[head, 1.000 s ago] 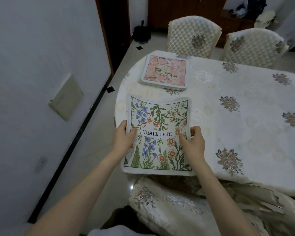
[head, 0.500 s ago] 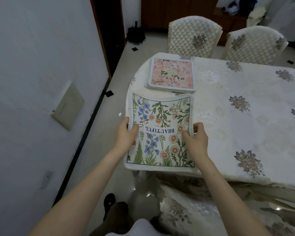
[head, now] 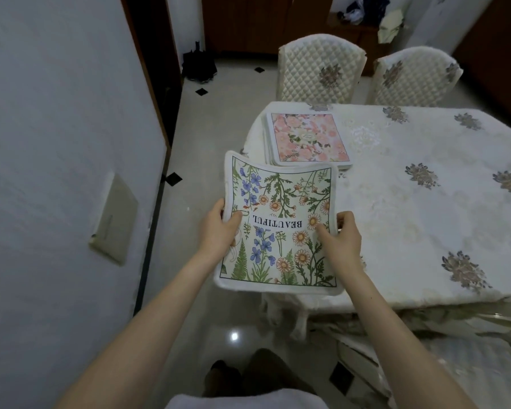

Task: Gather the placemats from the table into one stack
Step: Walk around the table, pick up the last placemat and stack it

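A wildflower placemat (head: 281, 225) printed "BEAUTIFUL" is gripped at its left edge by the left hand (head: 220, 231) and at its right edge by the right hand (head: 341, 240), thumbs pressed on top. It is held at the near left corner of the table (head: 425, 208), its far edge sagging in the middle. Just beyond it, a stack of placemats (head: 307, 141) topped by a pink floral one is seen lying on the tablecloth. Two quilted chairs (head: 322, 69) are placed at the far side.
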`<state>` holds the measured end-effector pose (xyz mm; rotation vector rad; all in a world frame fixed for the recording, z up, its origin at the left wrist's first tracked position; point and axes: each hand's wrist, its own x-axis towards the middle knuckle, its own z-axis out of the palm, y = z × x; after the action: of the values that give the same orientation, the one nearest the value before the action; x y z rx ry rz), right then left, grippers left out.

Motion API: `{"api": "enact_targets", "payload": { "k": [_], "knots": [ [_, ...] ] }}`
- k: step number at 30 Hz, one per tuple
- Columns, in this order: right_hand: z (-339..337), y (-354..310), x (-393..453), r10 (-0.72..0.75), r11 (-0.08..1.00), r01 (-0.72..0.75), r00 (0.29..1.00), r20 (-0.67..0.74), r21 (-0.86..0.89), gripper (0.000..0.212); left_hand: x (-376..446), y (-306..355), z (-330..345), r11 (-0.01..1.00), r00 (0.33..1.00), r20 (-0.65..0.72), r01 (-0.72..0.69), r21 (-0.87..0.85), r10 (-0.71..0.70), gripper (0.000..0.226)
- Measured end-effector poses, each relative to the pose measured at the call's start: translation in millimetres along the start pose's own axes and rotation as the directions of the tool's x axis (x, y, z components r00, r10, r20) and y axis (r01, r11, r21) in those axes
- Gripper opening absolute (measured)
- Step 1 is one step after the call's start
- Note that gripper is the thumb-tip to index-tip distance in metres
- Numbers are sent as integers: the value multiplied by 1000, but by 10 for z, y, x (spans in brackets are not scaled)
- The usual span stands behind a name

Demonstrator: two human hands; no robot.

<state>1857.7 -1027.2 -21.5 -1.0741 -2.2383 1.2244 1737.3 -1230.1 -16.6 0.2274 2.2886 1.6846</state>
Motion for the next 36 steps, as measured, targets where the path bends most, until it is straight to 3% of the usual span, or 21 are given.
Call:
{"api": "enact_targets", "payload": {
  "k": [9, 14, 24, 31, 36],
  "knots": [
    [601, -142, 475, 39, 999, -39, 999, -8, -20, 28, 769, -155, -183, 999, 999, 35, 14, 33, -15, 6],
    [952, -178, 1016, 83, 997, -83, 996, -45, 5, 27, 1475, -146, -143, 999, 996, 83, 34, 23, -36, 11],
    [1260, -579, 2108, 197, 977, -182, 971, -136, 115, 21, 2966, 304, 55, 996, 978, 208, -33, 85, 14, 11],
    [1443, -740, 2596, 271, 960, -243, 931, -243, 138, 21, 3776, 466, 218, 996, 943, 333, -50, 74, 23, 10],
    [1733, -858, 2890, 335, 941, -293, 872, -358, 166, 23, 4476, 534, 317, 991, 880, 472, -108, 85, 55, 13]
  ]
}}
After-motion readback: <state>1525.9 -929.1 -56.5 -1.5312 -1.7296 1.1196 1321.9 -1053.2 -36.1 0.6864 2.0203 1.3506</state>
